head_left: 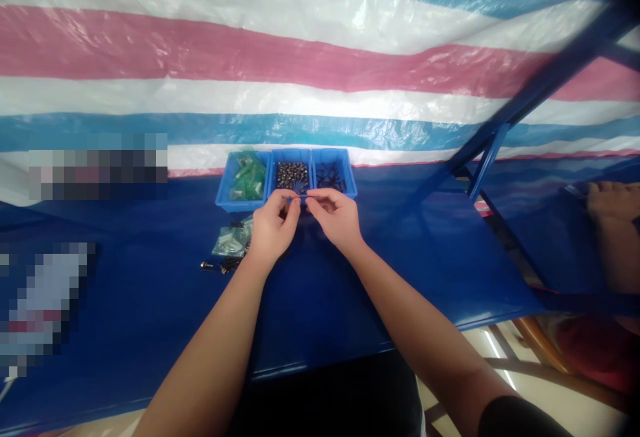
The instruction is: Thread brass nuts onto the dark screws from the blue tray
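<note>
My left hand (273, 227) and my right hand (340, 218) meet fingertip to fingertip just in front of the blue bins. Both are closed in a pinch, and a small dark piece seems to be between them, too small to name. Right behind the fingers stands the middle blue bin (291, 153), holding many small brass-and-black metal parts (293, 175). The right blue bin (333, 154) contains thin black pieces (327, 176). In the left blue bin (225, 187) lie green plastic bags (249, 179). Beside my left wrist, clear bags with pale contents (233, 240) rest near dark metal-tipped parts (227, 266).
The blue table (320, 317) runs beneath my arms. A striped plastic sheet (300, 64) hangs behind it. Blue metal frame bars (520, 100) slant across the right side. Another person's hand (615, 200) is at the far right, above a wooden chair (543, 347).
</note>
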`<state>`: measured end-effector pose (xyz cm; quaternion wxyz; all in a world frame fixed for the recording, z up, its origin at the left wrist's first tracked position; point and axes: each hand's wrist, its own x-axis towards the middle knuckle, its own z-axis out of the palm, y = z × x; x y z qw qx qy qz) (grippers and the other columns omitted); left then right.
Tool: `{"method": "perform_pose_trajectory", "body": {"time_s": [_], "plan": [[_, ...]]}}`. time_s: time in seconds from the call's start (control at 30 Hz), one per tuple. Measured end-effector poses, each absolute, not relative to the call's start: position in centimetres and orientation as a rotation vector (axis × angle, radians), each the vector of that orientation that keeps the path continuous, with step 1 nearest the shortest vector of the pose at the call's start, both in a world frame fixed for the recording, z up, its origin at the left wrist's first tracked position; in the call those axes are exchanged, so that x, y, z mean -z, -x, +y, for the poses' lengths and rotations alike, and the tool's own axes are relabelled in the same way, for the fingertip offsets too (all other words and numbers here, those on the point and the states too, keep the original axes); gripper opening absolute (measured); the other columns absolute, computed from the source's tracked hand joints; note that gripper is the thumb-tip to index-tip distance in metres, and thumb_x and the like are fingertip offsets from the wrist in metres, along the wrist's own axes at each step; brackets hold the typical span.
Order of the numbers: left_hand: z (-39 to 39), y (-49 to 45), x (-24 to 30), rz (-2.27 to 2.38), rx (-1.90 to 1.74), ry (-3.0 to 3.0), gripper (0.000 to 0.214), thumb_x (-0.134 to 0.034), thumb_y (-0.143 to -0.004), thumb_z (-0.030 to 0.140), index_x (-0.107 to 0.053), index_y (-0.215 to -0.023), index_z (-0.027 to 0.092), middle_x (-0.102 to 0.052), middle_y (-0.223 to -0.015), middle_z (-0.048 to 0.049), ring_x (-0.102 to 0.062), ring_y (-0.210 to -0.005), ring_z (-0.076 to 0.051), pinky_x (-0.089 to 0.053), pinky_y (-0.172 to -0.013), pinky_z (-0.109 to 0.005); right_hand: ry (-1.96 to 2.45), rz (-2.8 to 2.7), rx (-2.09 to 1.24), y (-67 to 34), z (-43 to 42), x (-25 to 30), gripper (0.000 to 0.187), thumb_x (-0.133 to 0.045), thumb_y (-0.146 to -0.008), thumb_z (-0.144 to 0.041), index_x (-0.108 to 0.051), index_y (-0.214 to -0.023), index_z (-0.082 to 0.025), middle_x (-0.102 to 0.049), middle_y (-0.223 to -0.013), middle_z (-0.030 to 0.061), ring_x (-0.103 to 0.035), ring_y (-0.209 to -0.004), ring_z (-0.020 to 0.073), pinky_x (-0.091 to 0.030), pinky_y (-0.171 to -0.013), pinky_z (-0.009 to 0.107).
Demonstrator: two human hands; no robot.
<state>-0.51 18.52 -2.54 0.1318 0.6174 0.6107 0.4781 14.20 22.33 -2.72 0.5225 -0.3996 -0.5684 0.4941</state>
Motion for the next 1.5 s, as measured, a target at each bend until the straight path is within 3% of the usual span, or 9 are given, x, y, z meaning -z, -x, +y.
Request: {"method": "perform_pose_trajectory", "body": {"time_s": [0.3, 0.5, 1.3, 1.5], "plan": [[18.34, 0.60, 2.55, 1.774, -1.340, -1.734, 0.025, -0.052, -0.098, 0.042, -0.064, -0.099, 0.020, -0.060, -0.063, 0.0028, -0.055, -0.055, -0.012, -0.044, -0.061, -0.024, 0.922, -1.350, -1.210, -14.13, 22.22, 2.65, 0.025, -0.074, -0.082, -0.040, -0.075, -0.100, -0.023, -0.078, -0.097, 0.0048, -0.074, -0.080, 0.0171, -0.063, -0.081, 0.034], [18.29, 0.39, 2.24, 1.762, -1.361, -1.749, 0.026, -0.055, -0.097, 0.040, -0.064, -0.110, 0.020, -0.057, -0.059, 0.0048, -0.054, -0.054, -0.011, -0.044, -0.062, -0.024, 0.951, -1.337, -1.181, -14.17, 22.35, 2.73, 0.025, -0.074, -0.082, -0.040, -0.074, -0.099, -0.022, -0.078, -0.094, 0.0043, -0.075, -0.078, 0.0172, -0.063, -0.079, 0.033], [18.41, 0.49, 2.54, 1.788, -1.362, -1.717, 0.025, -0.052, -0.098, 0.043, -0.063, -0.101, 0.021, -0.060, -0.063, 0.0028, -0.056, -0.054, -0.012, -0.043, -0.059, -0.024, 0.960, -1.339, -1.223, -13.96, 21.95, 2.51, 0.024, -0.074, -0.080, -0.039, -0.074, -0.097, -0.022, -0.078, -0.092, 0.0046, -0.075, -0.077, 0.0173, -0.063, -0.078, 0.034], [18.22, 0.43, 2.20, 1.745, -1.345, -1.730, 0.026, -0.053, -0.098, 0.041, -0.064, -0.112, 0.022, -0.057, -0.060, 0.0044, -0.054, -0.053, -0.011, -0.044, -0.061, -0.024, 0.945, -1.349, -1.206, -14.09, 22.12, 2.84, 0.022, -0.074, -0.081, -0.037, -0.074, -0.098, -0.021, -0.078, -0.090, 0.0045, -0.075, -0.076, 0.0171, -0.063, -0.078, 0.034]]}}
